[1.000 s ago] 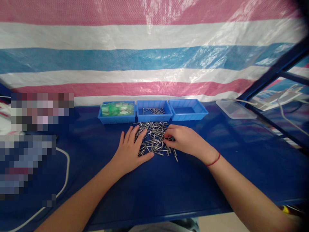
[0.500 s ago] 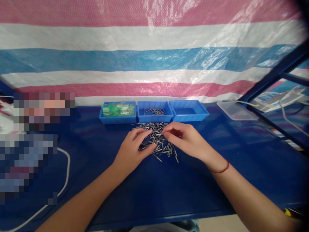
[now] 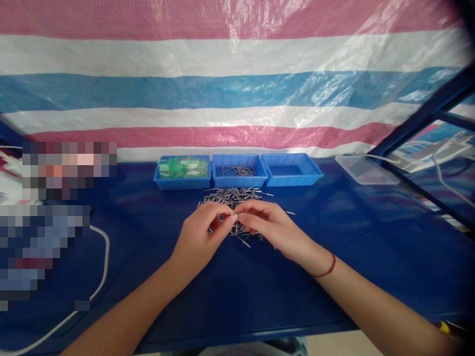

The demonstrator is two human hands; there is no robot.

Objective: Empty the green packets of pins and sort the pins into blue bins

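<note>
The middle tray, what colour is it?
The tray is blue, as the head view shows.

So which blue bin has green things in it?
The leftmost bin, holding green items; the middle bin holds metal pins, and the rightmost bin shows no green.

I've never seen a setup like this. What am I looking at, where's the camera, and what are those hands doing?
There is no machine here: these are a person's bare left hand and right hand. One camera, worn on that person's head, looks forward and down.

On the blue table lies a pile of thin metal pins. Behind it stand three blue bins in a row: the left bin holds green packets, the middle bin holds loose pins, and the right bin stands beside it.

The fingertips meet over the pile at a small metal piece. The left hand seems to pinch it; how firmly the right holds it is hard to tell.
</note>
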